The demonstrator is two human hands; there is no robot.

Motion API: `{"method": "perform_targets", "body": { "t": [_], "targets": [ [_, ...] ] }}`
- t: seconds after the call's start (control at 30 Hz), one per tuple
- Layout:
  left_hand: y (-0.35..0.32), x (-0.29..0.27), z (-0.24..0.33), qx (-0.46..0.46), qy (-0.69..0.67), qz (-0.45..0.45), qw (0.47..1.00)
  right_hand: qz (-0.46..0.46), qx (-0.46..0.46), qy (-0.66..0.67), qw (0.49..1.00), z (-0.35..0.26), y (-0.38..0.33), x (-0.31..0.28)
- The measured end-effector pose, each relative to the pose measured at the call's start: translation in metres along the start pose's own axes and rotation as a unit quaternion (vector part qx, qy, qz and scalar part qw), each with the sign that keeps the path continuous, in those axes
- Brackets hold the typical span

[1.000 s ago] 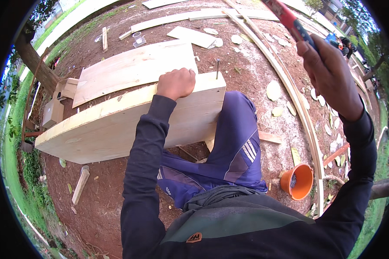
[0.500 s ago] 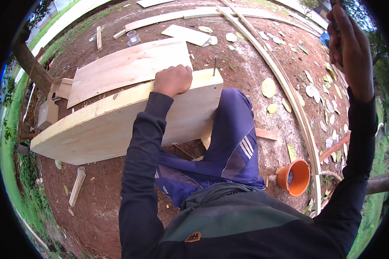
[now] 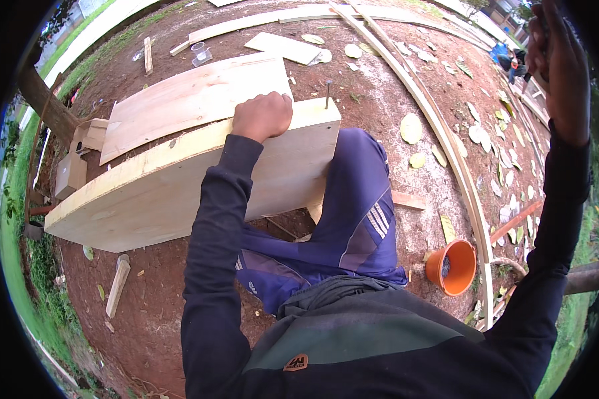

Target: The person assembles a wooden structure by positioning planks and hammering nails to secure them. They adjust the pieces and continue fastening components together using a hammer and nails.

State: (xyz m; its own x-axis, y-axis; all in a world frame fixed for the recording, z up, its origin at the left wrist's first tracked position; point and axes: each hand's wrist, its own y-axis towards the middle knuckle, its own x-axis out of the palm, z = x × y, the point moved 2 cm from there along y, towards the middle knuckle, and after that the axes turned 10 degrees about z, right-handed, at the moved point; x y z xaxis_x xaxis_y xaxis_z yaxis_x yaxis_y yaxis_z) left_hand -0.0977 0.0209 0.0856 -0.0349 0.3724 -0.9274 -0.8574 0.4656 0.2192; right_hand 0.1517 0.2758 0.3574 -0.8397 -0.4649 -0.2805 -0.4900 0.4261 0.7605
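Left hand (image 3: 263,116), folded into a fist, rests on the top edge of a plywood-faced panel (image 3: 140,206) standing on edge, left of centre in the frame. A nail (image 3: 328,95) stands upright in that edge's right end. An orange bucket (image 3: 462,274) sits lower right. Upper right, the right hand (image 3: 563,73) is raised, fingers bent; its grip cannot be told.

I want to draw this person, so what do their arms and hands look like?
The left sleeve and right sleeve are long, very dark, nearly black and creased, reaching the wrists. The left hand and right hand are bare, with no gloves showing; the picture's edge cuts off part of the right one.
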Motion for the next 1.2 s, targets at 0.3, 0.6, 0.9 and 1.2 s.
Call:
{"method": "perform_targets", "body": {
  "t": [0.3, 0.6, 0.9, 1.2],
  "targets": [
    [-0.003, -0.003, -0.001, -0.006, 0.016, -0.008, 1.0, -0.339, 0.132, -0.182, 0.914, 0.077, -0.157, 0.054],
    [0.003, 0.008, -0.012, 0.032, 0.065, -0.01, 0.997, -0.147, 0.625, 0.232, 0.731, 0.113, -0.249, 0.068],
    [0.004, 0.013, -0.023, 0.087, 0.136, -0.035, 0.986, -0.169, 0.679, 0.306, 0.646, 0.121, -0.324, 0.087],
    [0.001, 0.016, -0.037, 0.096, 0.123, -0.001, 0.988, -0.227, 0.645, 0.282, 0.673, 0.124, -0.331, 0.094]
  ]
}}
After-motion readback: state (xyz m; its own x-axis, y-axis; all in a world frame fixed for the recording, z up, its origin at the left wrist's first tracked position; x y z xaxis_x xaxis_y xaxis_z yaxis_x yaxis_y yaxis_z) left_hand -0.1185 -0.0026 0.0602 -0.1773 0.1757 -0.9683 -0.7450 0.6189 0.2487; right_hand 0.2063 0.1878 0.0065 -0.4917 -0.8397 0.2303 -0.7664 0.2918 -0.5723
